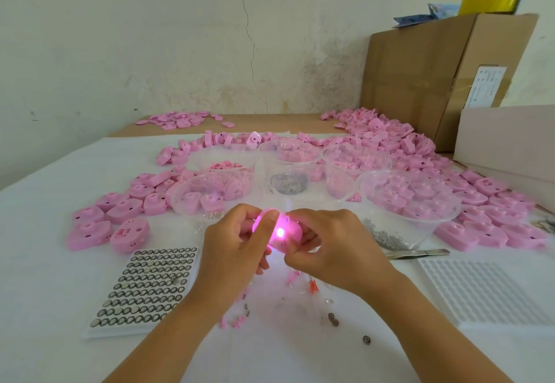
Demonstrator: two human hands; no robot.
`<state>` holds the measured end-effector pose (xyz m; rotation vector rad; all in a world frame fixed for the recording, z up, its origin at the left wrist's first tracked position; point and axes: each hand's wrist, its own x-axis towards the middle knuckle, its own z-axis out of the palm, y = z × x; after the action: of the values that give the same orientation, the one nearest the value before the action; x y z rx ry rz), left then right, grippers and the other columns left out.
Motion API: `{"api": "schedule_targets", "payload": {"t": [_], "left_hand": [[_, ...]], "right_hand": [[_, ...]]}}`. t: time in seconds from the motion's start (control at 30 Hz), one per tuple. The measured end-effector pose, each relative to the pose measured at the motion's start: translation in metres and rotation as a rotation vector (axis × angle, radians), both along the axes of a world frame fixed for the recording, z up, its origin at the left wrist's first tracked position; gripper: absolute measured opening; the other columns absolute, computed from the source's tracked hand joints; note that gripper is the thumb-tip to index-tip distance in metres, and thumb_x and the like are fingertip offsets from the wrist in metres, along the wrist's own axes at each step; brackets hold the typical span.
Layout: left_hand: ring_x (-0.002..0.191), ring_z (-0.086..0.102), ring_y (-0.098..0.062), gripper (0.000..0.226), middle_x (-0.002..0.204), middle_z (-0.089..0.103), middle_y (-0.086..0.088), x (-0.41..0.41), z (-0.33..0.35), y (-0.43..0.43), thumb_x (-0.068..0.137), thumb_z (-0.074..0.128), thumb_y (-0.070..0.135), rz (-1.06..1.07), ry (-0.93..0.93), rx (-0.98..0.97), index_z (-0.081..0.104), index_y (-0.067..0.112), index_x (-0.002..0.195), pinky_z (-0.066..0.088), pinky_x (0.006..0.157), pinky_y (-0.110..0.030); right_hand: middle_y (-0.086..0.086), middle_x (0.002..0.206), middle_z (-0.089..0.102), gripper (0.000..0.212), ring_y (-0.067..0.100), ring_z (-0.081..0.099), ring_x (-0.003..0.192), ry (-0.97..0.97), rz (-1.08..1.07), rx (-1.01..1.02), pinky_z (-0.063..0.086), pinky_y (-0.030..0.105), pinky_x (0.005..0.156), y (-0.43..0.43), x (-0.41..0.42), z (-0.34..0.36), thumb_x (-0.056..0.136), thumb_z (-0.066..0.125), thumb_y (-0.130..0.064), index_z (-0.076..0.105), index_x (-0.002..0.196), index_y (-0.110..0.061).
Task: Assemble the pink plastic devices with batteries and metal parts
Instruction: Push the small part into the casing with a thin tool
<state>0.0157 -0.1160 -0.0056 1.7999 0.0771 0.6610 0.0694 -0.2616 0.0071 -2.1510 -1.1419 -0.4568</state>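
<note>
Both the left hand (237, 240) and right hand (326, 247) pinch the glowing pink plastic device (277, 229), probably checking that its light works.

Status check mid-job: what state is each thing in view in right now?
pink device: lit, held between both hands.
left hand: grips the device.
right hand: pinches the device.
battery tray: rows mostly filled.
tweezers: lying flat, untouched.
large bowl: partly filled.
</note>
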Motion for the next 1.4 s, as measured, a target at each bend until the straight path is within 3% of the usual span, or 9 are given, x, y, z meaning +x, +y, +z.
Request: {"api": "schedule_targets", "payload": {"t": [0.1,0.17,0.23,0.43,0.57,0.8,0.87,1.0,1.4], "left_hand": [[0.038,0.058,-0.017,0.027,0.05,0.064,-0.008,-0.002,0.014,-0.002,0.083,0.065,0.033,0.019,0.043,-0.154,0.062,0.006,0.085,0.046,0.04,-0.022],[0.038,0.058,-0.019,0.028,0.049,0.063,-0.01,-0.003,0.03,-0.005,0.083,0.065,0.031,-0.001,0.074,-0.354,0.06,0.003,0.083,0.047,0.038,-0.022],[0.038,0.059,-0.019,0.026,0.049,0.063,-0.01,-0.005,0.05,-0.009,0.084,0.066,0.029,-0.038,0.091,-0.482,0.058,0.004,0.082,0.047,0.038,-0.021],[0.041,0.062,-0.019,0.023,0.051,0.065,-0.01,-0.021,0.104,-0.021,0.085,0.067,0.027,-0.034,0.014,-0.553,0.058,0.006,0.083,0.046,0.037,-0.019],[0.04,0.061,-0.017,0.021,0.048,0.063,-0.007,-0.035,0.122,-0.027,0.085,0.067,0.027,-0.056,-0.015,-0.591,0.06,0.007,0.088,0.046,0.037,-0.018],[0.038,0.06,-0.017,0.017,0.046,0.062,-0.007,-0.049,0.129,-0.042,0.087,0.065,0.024,-0.047,-0.057,-0.658,0.058,0.009,0.084,0.046,0.037,-0.017],[0.037,0.059,-0.016,0.018,0.046,0.062,-0.008,-0.052,0.127,-0.046,0.086,0.067,0.025,-0.028,-0.059,-0.672,0.056,0.011,0.08,0.046,0.037,-0.018],[0.037,0.059,-0.017,0.022,0.045,0.062,-0.008,-0.057,0.122,-0.052,0.084,0.068,0.026,0.005,-0.057,-0.689,0.055,0.008,0.079,0.046,0.037,-0.018],[0.035,0.057,-0.017,0.024,0.044,0.061,-0.009,-0.062,0.119,-0.057,0.086,0.068,0.023,0.04,-0.062,-0.68,0.053,0.006,0.079,0.045,0.035,-0.018]], "right_hand": [[0.002,0.077,0.067,0.014,0.017,0.063,0.07,0.212,0.034,0.135,0.055,0.03,0.068,0.0,-0.002,0.013,0.08,0.067,-0.019,0.069,0.092,-0.012],[-0.001,0.089,0.067,0.026,0.014,0.064,0.078,0.422,0.081,0.25,0.054,0.022,0.069,-0.002,-0.004,0.029,0.079,0.072,-0.02,0.066,0.104,-0.021],[0.0,0.094,0.065,0.038,0.017,0.064,0.081,0.493,0.109,0.284,0.055,0.025,0.071,-0.004,-0.005,0.047,0.073,0.078,-0.021,0.061,0.106,-0.026],[-0.001,0.092,0.067,0.03,0.012,0.062,0.078,0.483,0.136,0.313,0.052,0.027,0.076,-0.004,-0.022,0.104,0.074,0.076,-0.02,0.062,0.1,-0.023],[0.0,0.099,0.065,0.024,0.015,0.061,0.092,0.399,0.11,0.291,0.048,0.028,0.083,-0.009,-0.035,0.125,0.074,0.075,-0.029,0.065,0.095,-0.027],[0.0,0.103,0.064,0.031,0.013,0.059,0.098,0.446,0.132,0.253,0.048,0.031,0.09,-0.02,-0.049,0.135,0.078,0.072,-0.029,0.066,0.105,-0.017],[-0.003,0.1,0.063,0.026,0.009,0.059,0.095,0.456,0.124,0.249,0.048,0.027,0.087,-0.022,-0.052,0.134,0.077,0.072,-0.029,0.065,0.1,-0.02],[-0.011,0.095,0.062,0.021,-0.001,0.058,0.088,0.491,0.128,0.234,0.044,0.006,0.072,-0.026,-0.054,0.13,0.079,0.071,-0.028,0.064,0.099,-0.024],[-0.011,0.09,0.065,0.023,-0.004,0.057,0.081,0.498,0.185,0.282,0.043,0.009,0.071,-0.027,-0.055,0.12,0.081,0.07,-0.025,0.066,0.102,-0.016]]}}
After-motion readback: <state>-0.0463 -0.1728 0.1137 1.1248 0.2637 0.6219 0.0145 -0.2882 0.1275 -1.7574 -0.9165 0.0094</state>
